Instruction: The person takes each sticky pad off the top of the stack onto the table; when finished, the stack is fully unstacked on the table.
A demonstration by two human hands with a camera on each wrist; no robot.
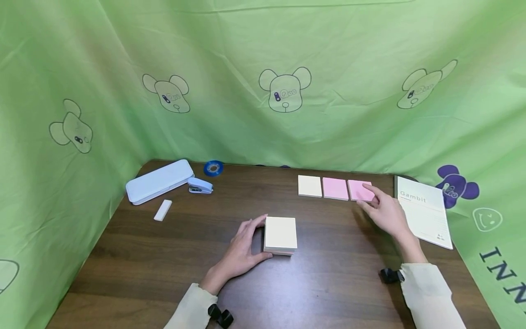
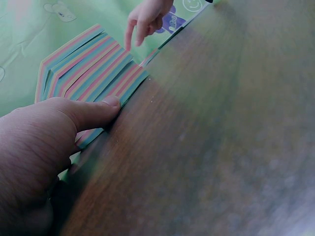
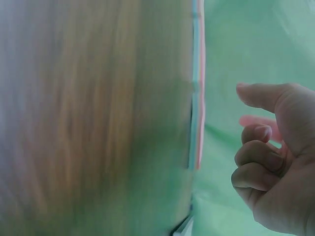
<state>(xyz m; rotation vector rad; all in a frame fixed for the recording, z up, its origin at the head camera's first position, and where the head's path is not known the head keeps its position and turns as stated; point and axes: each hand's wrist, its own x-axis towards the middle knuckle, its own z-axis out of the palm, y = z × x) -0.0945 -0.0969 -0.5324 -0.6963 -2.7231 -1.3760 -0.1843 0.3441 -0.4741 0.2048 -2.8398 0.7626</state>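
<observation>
My left hand (image 1: 240, 250) grips a stack of sticky note pads (image 1: 280, 232) at the middle of the table, thumb on its near edge and fingers at its far left corner. In the left wrist view the sides of the stack (image 2: 91, 69) show pink, blue and yellow layers, slightly offset. Farther back lie a cream pad (image 1: 309, 186), a pink pad (image 1: 334, 188) and a second pink pad (image 1: 358, 190) in a row. Over that last pad hovers my right hand (image 1: 387, 214), thumb and index finger extended and apart, other fingers curled, holding nothing.
A white "Gambit" booklet (image 1: 425, 212) lies at the right edge, beside my right hand. At the back left are a pale blue case (image 1: 160, 182), a blue stapler (image 1: 200, 186), a roll of blue tape (image 1: 213, 168) and a small white block (image 1: 163, 210).
</observation>
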